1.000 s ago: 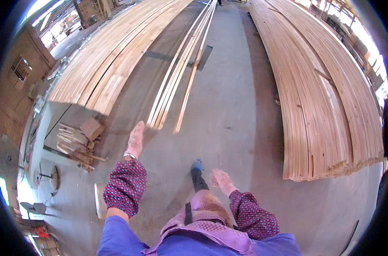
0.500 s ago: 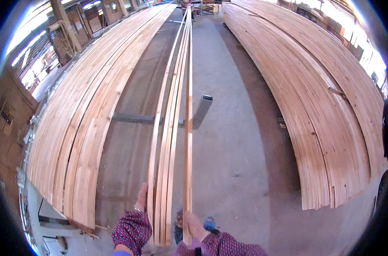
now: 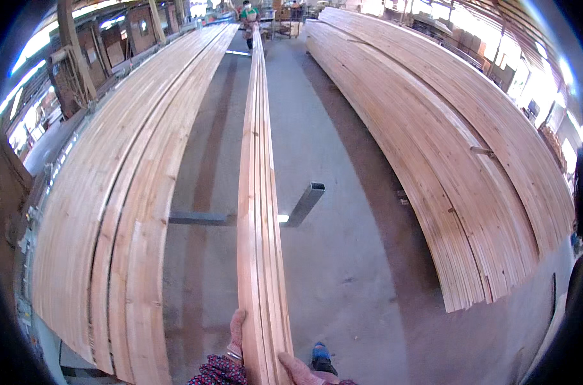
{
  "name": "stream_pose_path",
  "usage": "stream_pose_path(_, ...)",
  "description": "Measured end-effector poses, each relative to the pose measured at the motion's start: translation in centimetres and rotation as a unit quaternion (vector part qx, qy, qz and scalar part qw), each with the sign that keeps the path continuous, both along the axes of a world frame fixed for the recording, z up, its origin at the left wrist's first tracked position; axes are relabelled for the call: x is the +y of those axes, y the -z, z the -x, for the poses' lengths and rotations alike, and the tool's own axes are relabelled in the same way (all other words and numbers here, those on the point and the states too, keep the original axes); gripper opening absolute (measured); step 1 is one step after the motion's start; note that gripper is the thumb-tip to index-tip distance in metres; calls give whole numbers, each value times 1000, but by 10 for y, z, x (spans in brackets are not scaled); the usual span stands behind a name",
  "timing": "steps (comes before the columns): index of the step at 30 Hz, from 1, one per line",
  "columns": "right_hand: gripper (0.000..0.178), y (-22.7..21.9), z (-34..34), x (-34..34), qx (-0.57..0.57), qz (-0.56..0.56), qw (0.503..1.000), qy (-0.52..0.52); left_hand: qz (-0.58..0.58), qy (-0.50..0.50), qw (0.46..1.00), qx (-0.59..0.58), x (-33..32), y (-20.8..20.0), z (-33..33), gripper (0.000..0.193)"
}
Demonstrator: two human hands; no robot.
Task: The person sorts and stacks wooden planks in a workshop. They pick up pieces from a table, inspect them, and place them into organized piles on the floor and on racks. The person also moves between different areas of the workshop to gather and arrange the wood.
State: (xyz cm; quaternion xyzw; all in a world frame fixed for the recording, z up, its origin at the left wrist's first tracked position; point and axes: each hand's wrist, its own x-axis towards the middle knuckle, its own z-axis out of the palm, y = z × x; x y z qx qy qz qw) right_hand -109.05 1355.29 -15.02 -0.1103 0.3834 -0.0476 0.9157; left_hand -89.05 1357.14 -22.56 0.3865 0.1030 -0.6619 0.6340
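Observation:
A bundle of long, narrow wooden boards (image 3: 259, 212) runs from my body toward the far end, its strips lying side by side. My left hand (image 3: 236, 333) grips the bundle's left side near its close end, fingers along the outer board. My right hand (image 3: 296, 368) holds the right side a little nearer to me, thumb against the edge. Both palms and the undersides of the boards are hidden. Far off, another person (image 3: 248, 18) stands at the other end of the bundle; their hands are too small to make out.
Wide stacks of long boards stand on the left (image 3: 144, 212) and on the right (image 3: 426, 173). Under the bundle, a grey metal support has a crossbar (image 3: 198, 218) and a slanted square tube (image 3: 306, 203). My blue shoe (image 3: 320, 351) shows on the concrete floor (image 3: 343, 276).
The boards, spread with gaps before, now lie close together as one bundle. My right hand has come in toward my left one. The whole view has shifted, showing more of the far person.

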Motion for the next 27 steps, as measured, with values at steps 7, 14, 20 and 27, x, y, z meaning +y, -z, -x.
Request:
stream_pose_path(7,65,-112,-11,-9,-34,10,999,-9,98,5,993,-72,-26,-151,-18,68)
stream_pose_path(14,70,-193,24,-54,-82,84,990,77,224,47,959,-166,-91,-288,32,64)
stream_pose_path(20,61,-232,103,-111,-148,160,965,145,241,53,951,-187,-153,-329,106,57)
stream_pose_path(27,80,-232,278,-178,-337,76,920,184,270,27,939,-213,-263,-331,246,59)
